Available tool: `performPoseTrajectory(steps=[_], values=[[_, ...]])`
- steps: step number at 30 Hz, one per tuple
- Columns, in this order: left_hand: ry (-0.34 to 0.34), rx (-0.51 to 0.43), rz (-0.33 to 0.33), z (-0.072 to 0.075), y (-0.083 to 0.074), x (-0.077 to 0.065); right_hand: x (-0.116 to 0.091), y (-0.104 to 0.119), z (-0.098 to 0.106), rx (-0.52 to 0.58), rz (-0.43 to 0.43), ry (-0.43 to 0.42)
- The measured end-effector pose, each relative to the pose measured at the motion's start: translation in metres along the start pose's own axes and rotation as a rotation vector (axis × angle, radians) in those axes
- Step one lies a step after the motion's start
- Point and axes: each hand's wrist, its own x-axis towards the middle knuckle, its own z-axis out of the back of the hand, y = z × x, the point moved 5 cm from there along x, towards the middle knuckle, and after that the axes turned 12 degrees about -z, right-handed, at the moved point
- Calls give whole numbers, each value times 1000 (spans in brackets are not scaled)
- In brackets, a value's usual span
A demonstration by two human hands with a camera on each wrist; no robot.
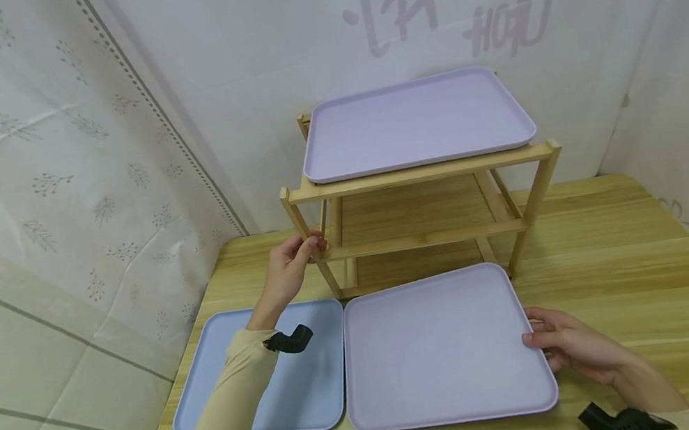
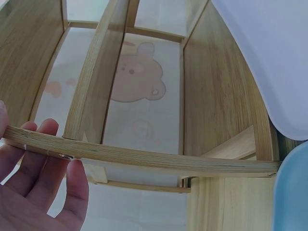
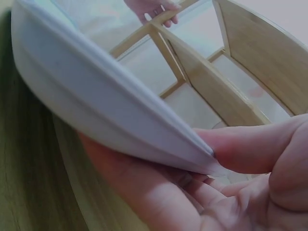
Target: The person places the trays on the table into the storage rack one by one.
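A lilac tray [image 1: 444, 352] at lower centre, probably light, stiff and slippery, best held by opposite edges, is pinched rightward by the right hand [image 1: 576, 348]; the left hand [image 1: 287, 268] grips the rack [image 1: 425, 240].

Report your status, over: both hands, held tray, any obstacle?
Left hand holds rack. Right hand grips front tray by right edge. Blue tray close beside it; top tray occupies rack top.

The left hand [image 1: 288, 268] reaches farther forward than the right hand [image 1: 575, 345], its fingers curled in a grip. Behind it, the sleeved left forearm [image 1: 234, 398] slants back toward the body. The right hand pinches, thumb above and fingers underneath, its bare right wrist [image 1: 642, 380] angled back and rightward.
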Motion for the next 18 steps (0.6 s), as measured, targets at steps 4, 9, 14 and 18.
performPoseTrajectory(steps=[4, 9, 14, 18], values=[[1, 0, 1, 0, 0, 0, -2, 0, 0, 8, 3, 6], [2, -6, 12, 0, 1, 0, -4, -2, 1, 14, 8, 5], [2, -16, 11, -1, 0, -1, -6, -3, 4, 35, 30, 18], [2, -17, 10, 0, -1, -1, -9, -4, 7, 50, 50, 24]])
